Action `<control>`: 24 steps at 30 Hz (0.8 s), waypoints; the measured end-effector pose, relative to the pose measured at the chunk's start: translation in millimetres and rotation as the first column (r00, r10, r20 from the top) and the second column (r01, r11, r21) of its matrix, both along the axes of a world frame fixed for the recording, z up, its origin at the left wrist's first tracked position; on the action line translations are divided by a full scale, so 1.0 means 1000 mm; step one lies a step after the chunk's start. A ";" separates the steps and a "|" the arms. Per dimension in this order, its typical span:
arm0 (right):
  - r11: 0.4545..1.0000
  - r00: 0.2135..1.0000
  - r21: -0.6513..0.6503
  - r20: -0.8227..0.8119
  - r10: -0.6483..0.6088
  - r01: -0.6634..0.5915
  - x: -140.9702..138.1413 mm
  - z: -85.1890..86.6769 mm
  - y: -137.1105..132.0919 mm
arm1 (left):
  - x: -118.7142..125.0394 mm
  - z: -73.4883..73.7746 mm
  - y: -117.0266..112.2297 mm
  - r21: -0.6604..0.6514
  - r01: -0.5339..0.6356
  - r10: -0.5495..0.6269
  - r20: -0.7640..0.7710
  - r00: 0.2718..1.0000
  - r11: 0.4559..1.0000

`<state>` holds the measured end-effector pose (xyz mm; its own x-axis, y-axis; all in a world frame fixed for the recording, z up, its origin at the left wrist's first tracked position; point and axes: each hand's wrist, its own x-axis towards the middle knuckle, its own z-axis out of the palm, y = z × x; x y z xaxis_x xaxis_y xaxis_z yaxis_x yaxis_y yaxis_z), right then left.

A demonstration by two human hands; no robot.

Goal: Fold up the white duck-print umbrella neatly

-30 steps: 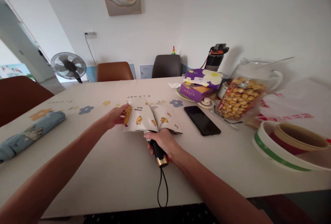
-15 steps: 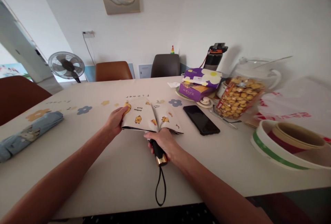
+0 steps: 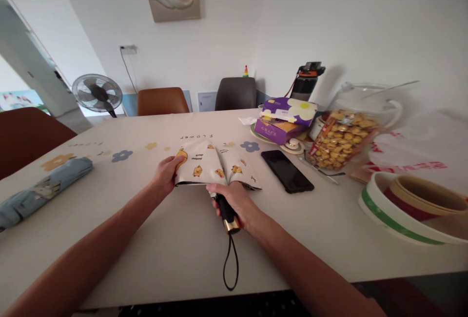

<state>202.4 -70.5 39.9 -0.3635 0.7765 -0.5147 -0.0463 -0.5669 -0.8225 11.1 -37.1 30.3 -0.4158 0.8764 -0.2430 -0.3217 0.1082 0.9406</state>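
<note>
A folding umbrella (image 3: 199, 165) with cream fabric and yellow duck prints is held just over the table, its canopy folded and its panels loosely spread. My right hand (image 3: 234, 201) is wrapped round the black handle near the canopy; a gold end cap and a black wrist loop hang toward me. My left hand (image 3: 168, 173) pinches the left edge of the fabric, thumb on top, fingers hidden beneath. A black phone (image 3: 287, 170) lies to the right of the umbrella, apart from my hands.
A rolled blue umbrella (image 3: 46, 190) lies at the left. On the right stand purple tissue packs (image 3: 280, 129), a snack jar (image 3: 340, 139), a dark bottle (image 3: 306, 82), a white bag (image 3: 420, 144) and stacked paper bowls (image 3: 405, 214). Chairs (image 3: 163, 101) and a fan (image 3: 97, 93) are beyond the table.
The whole view has shifted slightly, so everything appears a little further right. Both hands keep the same hold on the umbrella, which looks unchanged.
</note>
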 end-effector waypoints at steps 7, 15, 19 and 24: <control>0.999 0.986 -0.035 -0.165 -0.028 0.022 0.003 0.002 0.001 | -0.002 -0.002 0.001 -0.048 -0.001 0.000 -0.017 1.000 0.999; 0.998 0.995 -0.044 -0.081 -0.058 0.054 0.001 0.001 0.002 | 0.000 -0.001 -0.001 -0.061 -0.008 0.006 -0.043 0.999 0.998; 0.999 0.999 -0.012 0.000 -0.035 0.035 0.000 0.006 -0.001 | 0.000 -0.001 -0.002 -0.063 0.005 -0.007 -0.040 0.999 0.998; 0.999 1.000 0.022 0.012 -0.026 0.026 0.001 0.006 -0.003 | -0.001 -0.004 -0.001 -0.066 -0.006 0.003 -0.046 0.999 0.998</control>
<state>203.1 -73.7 45.5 -0.3366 0.7968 -0.5017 -0.0506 -0.5474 -0.8354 9.7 -37.9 26.3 -0.4319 0.8572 -0.2806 -0.2790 0.1689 0.9453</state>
